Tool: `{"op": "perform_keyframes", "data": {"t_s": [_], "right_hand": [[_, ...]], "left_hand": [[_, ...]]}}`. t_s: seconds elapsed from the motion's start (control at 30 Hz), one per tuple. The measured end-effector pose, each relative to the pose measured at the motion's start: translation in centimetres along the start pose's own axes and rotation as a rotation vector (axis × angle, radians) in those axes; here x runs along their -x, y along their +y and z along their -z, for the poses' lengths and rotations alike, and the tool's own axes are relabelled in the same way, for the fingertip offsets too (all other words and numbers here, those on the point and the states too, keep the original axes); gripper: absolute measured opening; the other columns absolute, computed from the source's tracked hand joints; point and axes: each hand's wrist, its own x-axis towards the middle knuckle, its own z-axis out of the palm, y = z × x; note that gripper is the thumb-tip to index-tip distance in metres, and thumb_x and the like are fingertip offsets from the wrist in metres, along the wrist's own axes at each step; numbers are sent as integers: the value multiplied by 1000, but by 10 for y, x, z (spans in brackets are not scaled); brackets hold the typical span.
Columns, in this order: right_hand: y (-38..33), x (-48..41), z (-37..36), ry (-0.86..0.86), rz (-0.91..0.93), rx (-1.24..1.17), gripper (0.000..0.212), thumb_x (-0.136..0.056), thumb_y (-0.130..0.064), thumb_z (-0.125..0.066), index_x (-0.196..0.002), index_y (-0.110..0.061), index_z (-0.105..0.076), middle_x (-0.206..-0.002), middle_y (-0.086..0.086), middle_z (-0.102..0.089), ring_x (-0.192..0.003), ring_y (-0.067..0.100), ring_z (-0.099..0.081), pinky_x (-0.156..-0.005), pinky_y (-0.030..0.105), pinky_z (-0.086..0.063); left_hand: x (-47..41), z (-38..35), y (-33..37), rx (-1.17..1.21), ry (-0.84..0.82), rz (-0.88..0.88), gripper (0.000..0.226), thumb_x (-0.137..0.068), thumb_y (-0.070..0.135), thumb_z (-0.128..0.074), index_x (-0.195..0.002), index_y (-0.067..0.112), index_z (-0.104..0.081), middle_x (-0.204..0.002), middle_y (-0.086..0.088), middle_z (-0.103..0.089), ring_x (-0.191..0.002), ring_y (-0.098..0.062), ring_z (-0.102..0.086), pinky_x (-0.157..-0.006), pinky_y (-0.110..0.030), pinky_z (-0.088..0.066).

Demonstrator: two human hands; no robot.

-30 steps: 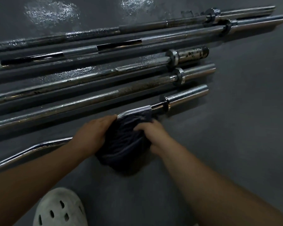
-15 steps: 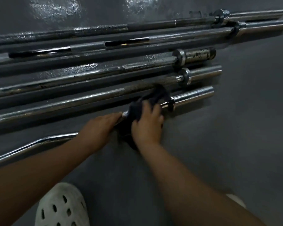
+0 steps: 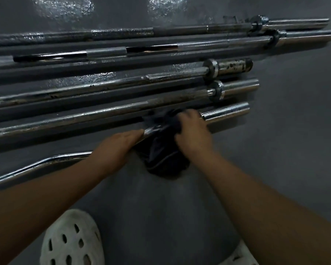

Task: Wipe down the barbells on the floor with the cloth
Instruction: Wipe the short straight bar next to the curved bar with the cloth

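Several chrome barbells lie side by side on the dark floor. The nearest one is a curl bar (image 3: 46,161) with a bent shaft and a shiny sleeve (image 3: 225,112) at its right end. A dark cloth (image 3: 161,153) is wrapped over this bar beside the sleeve and hangs down onto the floor. My right hand (image 3: 191,131) grips the cloth around the bar, covering the collar. My left hand (image 3: 118,146) rests on the shaft just left of the cloth, fingers stretched along it.
Further away lie more bars: one with a chrome sleeve (image 3: 237,87), one with a rusty sleeve (image 3: 235,66), and two long bars (image 3: 304,35) reaching the right edge. A white perforated clog (image 3: 71,240) sits at the bottom left. Bare grey floor (image 3: 285,150) stretches to the right.
My right hand has slid the cloth to the right along the curl bar, from the shaft onto the collar next to the sleeve. My left hand stayed on the shaft.
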Motion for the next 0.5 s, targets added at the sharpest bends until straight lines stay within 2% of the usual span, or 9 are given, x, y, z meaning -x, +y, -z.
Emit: {"op": "perform_keyframes", "data": {"t_s": [0.07,0.13,0.2,0.23,0.27,0.33,0.37,0.4,0.5], "right_hand": [[4,8,-2,62,-164,38,60,-79,-11,-63,-136,-22,-48,-147,10,-34,-121,40,-46,-99,44,-45],[-29,27,-18,-58,18,65,71,-78,-15,-66,-143,-26,-39,-148,9,-31,-118,39,-44,-97,43,-45],[-46,33,-18,-172,214,64,65,-79,-21,-68,-139,-29,-44,-146,5,-33,-120,36,-44,-94,45,-49],[-40,25,-10,-168,225,71,58,-79,-24,-69,-133,-29,-50,-142,3,-37,-121,34,-46,-93,44,-49],[-26,14,-1,-108,148,95,50,-78,-27,-70,-126,-27,-55,-138,3,-42,-122,33,-48,-93,44,-49],[-2,2,9,104,-136,246,42,-77,-31,-69,-117,-21,-61,-139,9,-44,-125,35,-45,-96,46,-45],[-2,7,6,138,-225,294,42,-77,-31,-69,-116,-18,-60,-139,12,-44,-124,37,-44,-96,46,-43],[-12,16,-2,103,-231,288,43,-78,-29,-68,-117,-15,-57,-135,15,-45,-120,38,-46,-93,45,-43],[-48,46,-25,-110,139,140,34,-80,-24,-64,-112,-17,-56,-121,12,-51,-109,35,-53,-85,42,-47]], "left_hand": [[-2,-6,-2,2,22,4,77,-67,-5,-69,-140,12,-50,-138,-9,-58,-116,-30,-62,-96,-37,-49],[-3,-5,-1,23,14,6,79,-65,-5,-72,-139,14,-51,-136,-8,-59,-114,-30,-63,-93,-36,-50],[-2,-1,-2,52,6,-3,80,-67,-2,-73,-140,19,-50,-136,-5,-59,-114,-28,-62,-92,-33,-49],[-2,-1,-3,52,3,-8,79,-68,0,-73,-141,20,-50,-137,-4,-59,-115,-28,-62,-92,-32,-49],[-1,-2,-4,46,6,-13,79,-68,0,-74,-140,19,-50,-136,-5,-60,-113,-28,-63,-91,-33,-50],[-1,-6,-5,15,19,-2,78,-65,-4,-74,-138,14,-52,-134,-8,-61,-111,-30,-65,-90,-36,-52],[-2,-8,-4,2,30,7,78,-65,-5,-73,-138,13,-53,-134,-9,-61,-111,-31,-65,-90,-37,-52],[-2,-8,-4,1,34,7,77,-66,-5,-73,-139,13,-53,-134,-9,-61,-112,-30,-64,-91,-37,-51],[-2,-3,-3,13,13,7,68,-66,-1,-74,-129,19,-57,-124,-8,-66,-107,-30,-65,-85,-36,-53]]}}
